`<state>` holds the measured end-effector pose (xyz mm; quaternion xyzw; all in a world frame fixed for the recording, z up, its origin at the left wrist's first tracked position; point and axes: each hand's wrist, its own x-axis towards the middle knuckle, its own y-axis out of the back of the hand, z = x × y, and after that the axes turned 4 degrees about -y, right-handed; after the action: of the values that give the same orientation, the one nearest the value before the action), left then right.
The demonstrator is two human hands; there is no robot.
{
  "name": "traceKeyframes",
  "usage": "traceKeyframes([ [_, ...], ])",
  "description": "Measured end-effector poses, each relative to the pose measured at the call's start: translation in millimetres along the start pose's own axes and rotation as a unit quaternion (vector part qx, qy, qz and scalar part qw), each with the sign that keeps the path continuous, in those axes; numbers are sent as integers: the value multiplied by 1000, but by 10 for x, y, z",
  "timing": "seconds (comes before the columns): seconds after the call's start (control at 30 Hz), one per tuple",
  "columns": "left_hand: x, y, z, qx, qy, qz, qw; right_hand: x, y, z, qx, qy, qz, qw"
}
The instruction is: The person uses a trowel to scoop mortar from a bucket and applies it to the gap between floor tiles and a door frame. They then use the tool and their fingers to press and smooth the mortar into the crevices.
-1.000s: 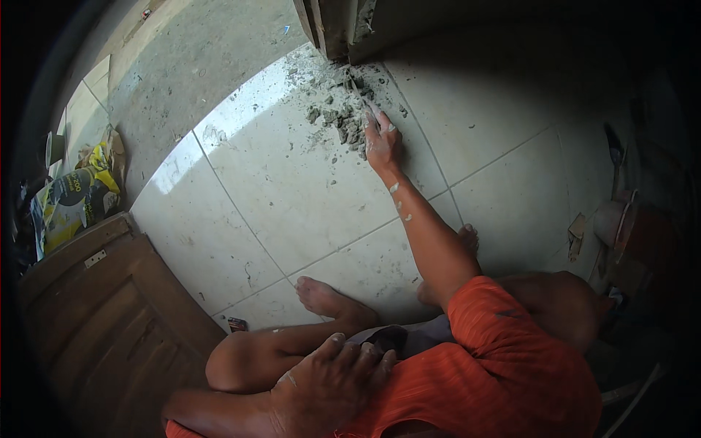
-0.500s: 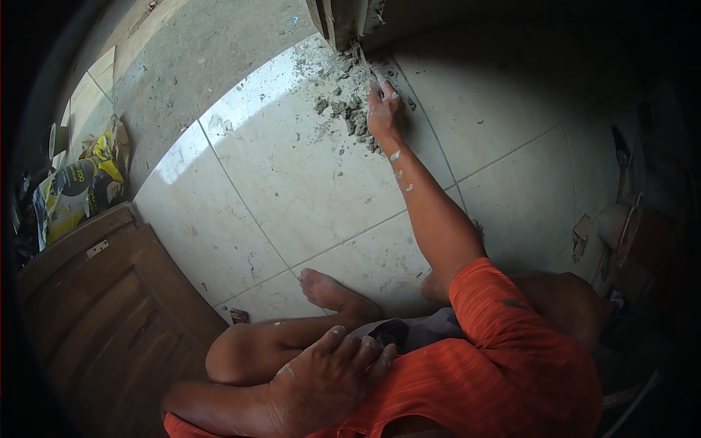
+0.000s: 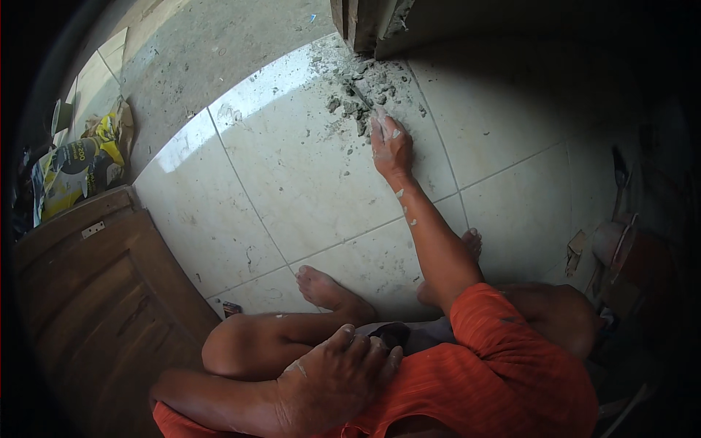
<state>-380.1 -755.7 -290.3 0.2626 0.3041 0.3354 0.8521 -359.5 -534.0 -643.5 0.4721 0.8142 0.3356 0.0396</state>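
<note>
Pale tiled floor (image 3: 321,212); the left grip (image 3: 337,379) rests at the lap, whether holding anything I cannot tell; grey, lumpy rubble (image 3: 353,107) lies far centre by a wooden post (image 3: 356,28), partly heaped, the rest yet scattered; the right grip (image 3: 392,146), narrowed, seems to hold a thin tool (image 3: 363,96).

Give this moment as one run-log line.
right hand: slim tool among grey mortar lumps; left hand: near orange shirt; surface: tiled floor

This looks like an indoor building site: grey rubble (image 3: 353,108) litters tiled floor (image 3: 314,190) beside a doorframe (image 3: 355,29).
</note>
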Motion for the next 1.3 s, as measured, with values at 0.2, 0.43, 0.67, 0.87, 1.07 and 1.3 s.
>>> traceKeyframes([
  [0.2, -32, -25, 50, 8, 13, -15, 1000, 47, 46, -18, 41, -19, -29, 999],
  [0.43, -90, -137, 79, 11, 15, 36, 999, 160, 90, 102, 64, -177, -54, 981],
  [0.67, -81, -152, 78, -9, 18, -18, 1000, 501, -72, -1, 9, -212, -77, 974],
  [0.87, -115, -146, 60, 12, 13, 11, 1000, 670, -109, 65, 29, -175, -50, 983],
  [1.07, -134, -182, 53, 10, 10, 11, 1000, 388, 23, 25, 143, -111, -20, 983],
  [1.3, -127, -151, 67, 18, -4, 28, 999, 192, 161, 293, -122, -129, -14, 984],
])
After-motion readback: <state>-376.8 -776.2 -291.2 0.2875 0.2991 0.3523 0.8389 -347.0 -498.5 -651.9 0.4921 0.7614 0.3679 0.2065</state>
